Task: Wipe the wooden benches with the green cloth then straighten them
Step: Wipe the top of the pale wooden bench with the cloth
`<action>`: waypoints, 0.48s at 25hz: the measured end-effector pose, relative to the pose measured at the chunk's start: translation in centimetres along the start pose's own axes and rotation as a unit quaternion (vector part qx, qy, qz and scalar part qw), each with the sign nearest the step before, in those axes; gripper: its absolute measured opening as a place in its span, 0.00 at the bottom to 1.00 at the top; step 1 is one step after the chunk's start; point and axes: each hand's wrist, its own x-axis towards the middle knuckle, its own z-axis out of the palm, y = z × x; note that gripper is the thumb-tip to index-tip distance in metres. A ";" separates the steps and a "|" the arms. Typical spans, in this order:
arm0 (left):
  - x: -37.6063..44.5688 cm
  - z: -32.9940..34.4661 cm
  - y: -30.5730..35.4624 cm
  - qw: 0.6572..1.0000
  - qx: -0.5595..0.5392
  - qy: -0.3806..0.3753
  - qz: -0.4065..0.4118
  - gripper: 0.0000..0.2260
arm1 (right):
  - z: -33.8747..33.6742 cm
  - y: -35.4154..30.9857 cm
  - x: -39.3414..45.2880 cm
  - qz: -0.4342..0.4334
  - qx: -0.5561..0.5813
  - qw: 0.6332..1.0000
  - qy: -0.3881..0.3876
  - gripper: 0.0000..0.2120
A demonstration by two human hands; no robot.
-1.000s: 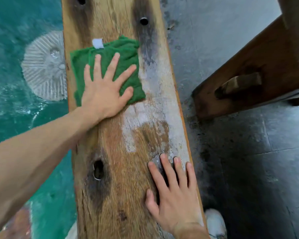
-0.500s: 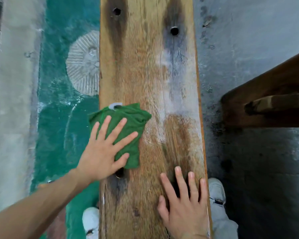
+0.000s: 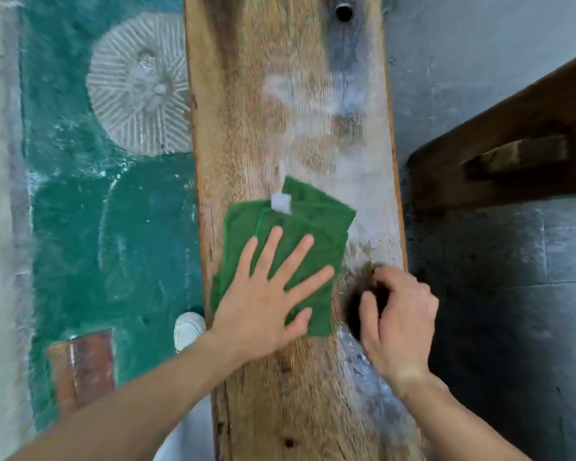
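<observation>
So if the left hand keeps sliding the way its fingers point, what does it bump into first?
Probably nothing soon. The left hand lies flat on the green cloth, fingers pointing up the bench, where only bare wood shows.

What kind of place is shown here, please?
Probably a rustic courtyard or old communal room: a rough, weathered wooden bench, grey stone floor tiles, and a teal painted floor with a pale round carved motif.

Left hand [image 3: 263,311] flat, fingers [image 3: 300,252] spread; right hand [image 3: 399,324] loosely curled.
</observation>
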 end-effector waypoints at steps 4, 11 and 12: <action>-7.4 0.2 -1.7 0.999 -0.006 -0.044 -0.009 0.33 | -0.3 -1.6 6.5 -0.008 -0.045 0.999 0.018 0.13; 19.9 -3.7 -8.4 0.944 -0.069 0.033 -0.322 0.31 | -0.9 -2.4 13.5 0.072 0.161 0.982 0.064 0.13; 20.1 -3.2 -5.6 0.960 -0.051 0.034 -0.272 0.31 | -1.5 -2.4 14.9 0.087 0.191 0.973 0.093 0.13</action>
